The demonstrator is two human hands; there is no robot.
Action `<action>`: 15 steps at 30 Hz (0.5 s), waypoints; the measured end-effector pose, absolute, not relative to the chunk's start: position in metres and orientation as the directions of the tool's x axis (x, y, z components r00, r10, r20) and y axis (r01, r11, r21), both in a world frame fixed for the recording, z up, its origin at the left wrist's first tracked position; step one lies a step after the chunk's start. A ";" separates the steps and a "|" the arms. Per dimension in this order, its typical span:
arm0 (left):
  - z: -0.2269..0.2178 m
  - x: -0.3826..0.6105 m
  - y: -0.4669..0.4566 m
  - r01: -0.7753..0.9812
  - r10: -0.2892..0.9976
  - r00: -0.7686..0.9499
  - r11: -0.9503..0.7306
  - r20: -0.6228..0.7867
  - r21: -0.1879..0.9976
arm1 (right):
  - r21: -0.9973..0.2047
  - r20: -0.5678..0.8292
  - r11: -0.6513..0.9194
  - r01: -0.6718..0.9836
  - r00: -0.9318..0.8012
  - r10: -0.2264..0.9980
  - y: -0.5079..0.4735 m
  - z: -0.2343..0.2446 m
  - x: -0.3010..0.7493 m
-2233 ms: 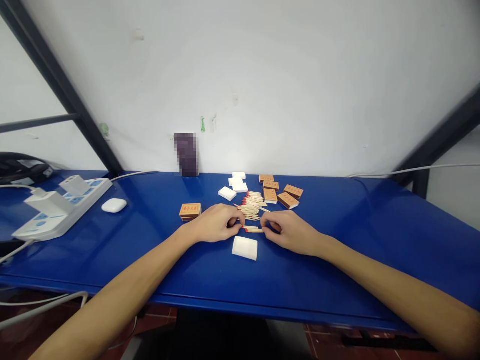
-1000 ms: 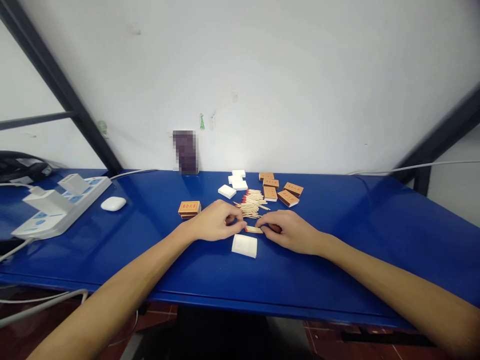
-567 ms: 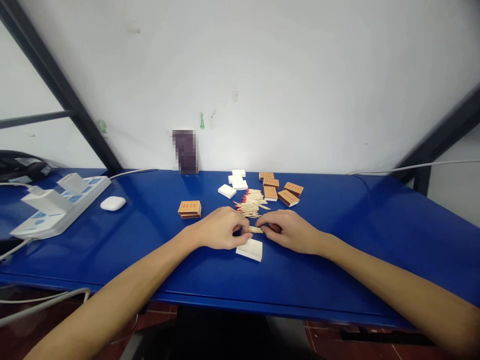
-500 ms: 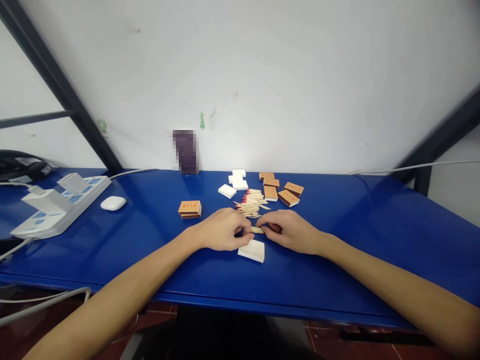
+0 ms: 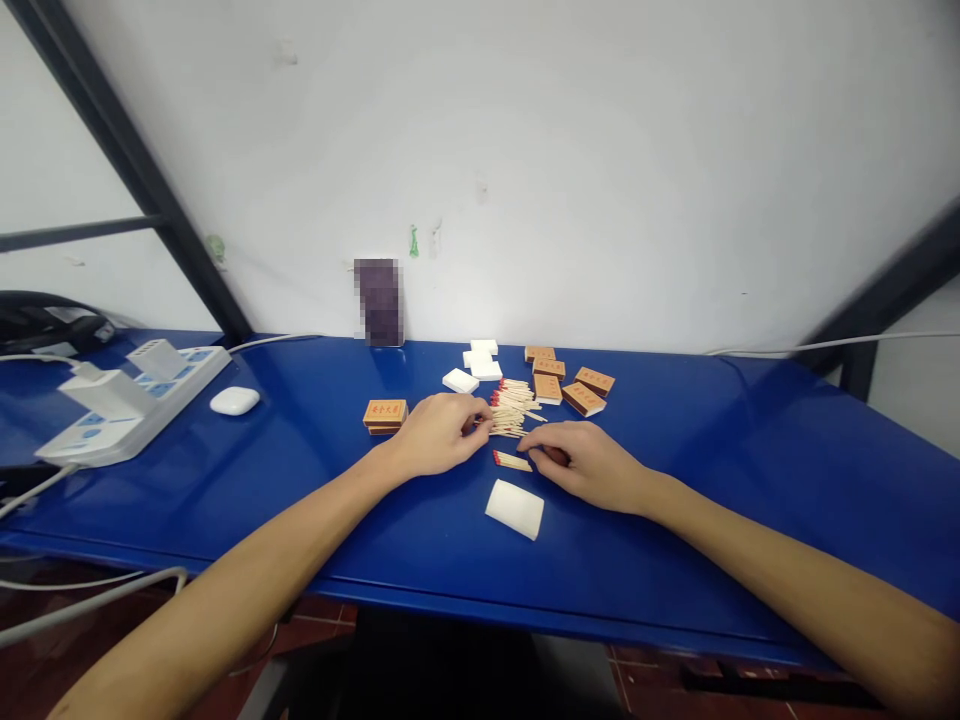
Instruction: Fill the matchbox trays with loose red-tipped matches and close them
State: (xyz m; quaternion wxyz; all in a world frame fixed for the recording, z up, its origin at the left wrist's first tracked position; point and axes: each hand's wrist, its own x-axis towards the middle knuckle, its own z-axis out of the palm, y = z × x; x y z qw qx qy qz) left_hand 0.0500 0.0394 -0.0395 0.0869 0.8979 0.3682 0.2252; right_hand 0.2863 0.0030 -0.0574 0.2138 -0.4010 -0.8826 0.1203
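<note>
A loose pile of red-tipped matches [image 5: 514, 412] lies on the blue table. My left hand [image 5: 448, 432] is at the pile's left edge, thumb and fingertips closed on matches there; how many is hidden. Closer to me lies a small, aligned bundle of matches [image 5: 511, 461], red heads to the left. My right hand [image 5: 581, 455] rests beside the bundle's right end, index finger and thumb slightly apart, the other fingers curled under, with nothing visible between them. In front of both hands sits a white matchbox tray [image 5: 515, 509].
Several orange matchbox sleeves [image 5: 583, 398] lie right of the pile. Several white trays [image 5: 460, 381] stand behind it, and stacked orange matchboxes [image 5: 385, 414] sit left. Farther left are a white case [image 5: 235, 401] and a power strip [image 5: 135, 410]. A wall [image 5: 570, 180] bounds the back.
My left hand has moved from the small bundle up to the pile, uncovering the bundle's red heads and the white tray. My right hand stays near the bundle. The view has shifted slightly.
</note>
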 end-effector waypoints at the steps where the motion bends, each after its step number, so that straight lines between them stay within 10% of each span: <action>1: -0.040 0.049 0.041 0.627 0.694 0.636 -0.720 0.337 0.298 | -0.377 0.286 0.633 0.676 -0.565 0.774 0.004 -0.058 0.286; 15: -0.035 0.046 0.036 0.500 0.546 0.794 -0.837 0.266 0.225 | -0.385 0.257 0.661 0.644 -0.613 0.747 0.001 -0.054 0.287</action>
